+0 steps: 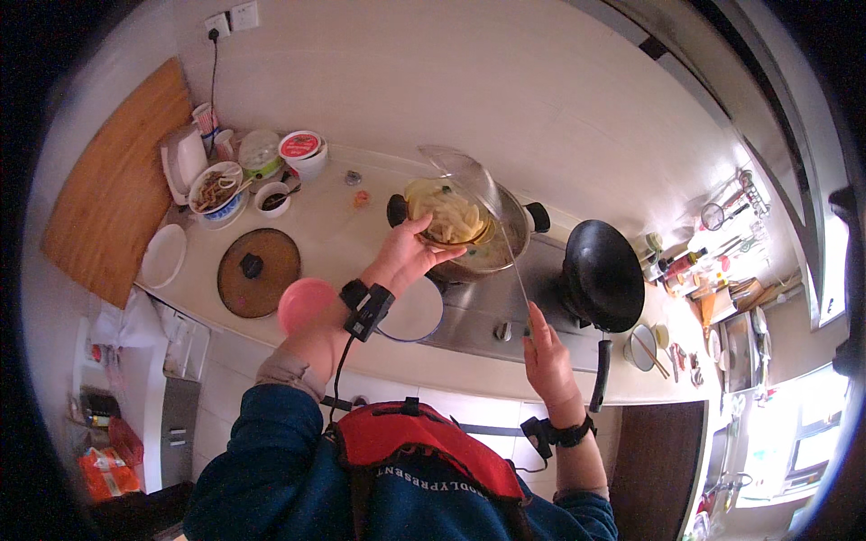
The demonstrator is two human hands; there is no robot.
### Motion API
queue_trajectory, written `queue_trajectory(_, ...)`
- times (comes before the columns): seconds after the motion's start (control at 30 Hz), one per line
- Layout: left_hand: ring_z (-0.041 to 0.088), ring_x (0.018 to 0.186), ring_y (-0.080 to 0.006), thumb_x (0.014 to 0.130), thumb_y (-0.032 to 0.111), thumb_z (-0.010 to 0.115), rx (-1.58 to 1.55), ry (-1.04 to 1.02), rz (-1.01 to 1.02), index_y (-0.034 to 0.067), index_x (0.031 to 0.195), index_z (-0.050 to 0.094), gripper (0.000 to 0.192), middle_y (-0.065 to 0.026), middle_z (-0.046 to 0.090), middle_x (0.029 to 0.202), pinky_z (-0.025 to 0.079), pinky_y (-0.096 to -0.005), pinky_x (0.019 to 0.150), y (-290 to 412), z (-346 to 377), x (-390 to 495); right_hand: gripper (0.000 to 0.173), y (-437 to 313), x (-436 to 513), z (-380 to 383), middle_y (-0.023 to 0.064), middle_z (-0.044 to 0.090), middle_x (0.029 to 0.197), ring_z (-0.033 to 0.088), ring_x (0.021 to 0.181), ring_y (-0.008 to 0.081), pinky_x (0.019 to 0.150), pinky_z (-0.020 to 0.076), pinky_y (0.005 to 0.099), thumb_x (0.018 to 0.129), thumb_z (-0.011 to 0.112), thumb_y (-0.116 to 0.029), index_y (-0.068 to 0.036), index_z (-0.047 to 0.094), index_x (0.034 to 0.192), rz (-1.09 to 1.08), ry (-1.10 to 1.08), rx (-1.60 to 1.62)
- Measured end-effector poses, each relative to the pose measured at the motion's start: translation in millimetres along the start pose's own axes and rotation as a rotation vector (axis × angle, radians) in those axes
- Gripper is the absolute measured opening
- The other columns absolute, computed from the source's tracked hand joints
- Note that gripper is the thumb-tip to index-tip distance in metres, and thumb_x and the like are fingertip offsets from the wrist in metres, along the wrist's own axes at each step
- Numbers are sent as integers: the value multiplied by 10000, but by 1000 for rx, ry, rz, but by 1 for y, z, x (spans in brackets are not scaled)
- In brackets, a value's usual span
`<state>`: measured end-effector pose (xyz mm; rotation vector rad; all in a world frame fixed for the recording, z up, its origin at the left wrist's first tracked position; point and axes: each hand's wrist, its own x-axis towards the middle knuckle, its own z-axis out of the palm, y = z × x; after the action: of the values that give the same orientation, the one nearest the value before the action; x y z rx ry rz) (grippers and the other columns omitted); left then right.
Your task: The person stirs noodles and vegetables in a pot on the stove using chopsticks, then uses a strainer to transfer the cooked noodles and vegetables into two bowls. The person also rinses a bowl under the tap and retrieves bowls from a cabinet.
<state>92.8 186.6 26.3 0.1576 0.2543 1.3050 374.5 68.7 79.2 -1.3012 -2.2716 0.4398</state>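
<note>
In my left hand is an amber glass bowl heaped with pale, cut food. It is held over the left part of a wide pot, whose contents show beneath it. My right hand grips the handle of a wire-mesh skimmer. The skimmer's head is tilted above the pot, beside the bowl's far right edge. Below my left hand a white dish with a blue rim stands on the counter, partly hidden by my wrist. Near it is a pink bowl, partly behind my forearm.
A black wok sits right of the pot on the steel stove, its handle jutting over the front edge. At left are a glass lid, a bowl of food and a cup of dark sauce. Chopsticks cross a bowl at right.
</note>
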Motion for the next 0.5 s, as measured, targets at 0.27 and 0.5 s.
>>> queue_trajectory(0.27, 390, 1232, -439, 852, 45, 419, -44, 93, 19, -56, 1330, 269, 511, -265, 340, 1364, 365, -596, 1014, 48, -22, -32, 599, 19, 30, 5, 235, 453, 1332, 488, 1207, 343, 955, 436, 367, 833, 531, 2, -41, 317, 1390, 152, 68, 159)
queue_trajectory(0.5, 368, 1247, -452, 766, -25, 363, 228, 248, 107, -119, 1269, 274, 519, -283, 349, 1337, 366, -601, 1013, 150, -85, -78, 643, 52, 65, 4, 233, 577, 1077, 621, 793, 330, 690, 542, 365, 830, 511, -44, -21, 245, 1415, 249, -156, -511)
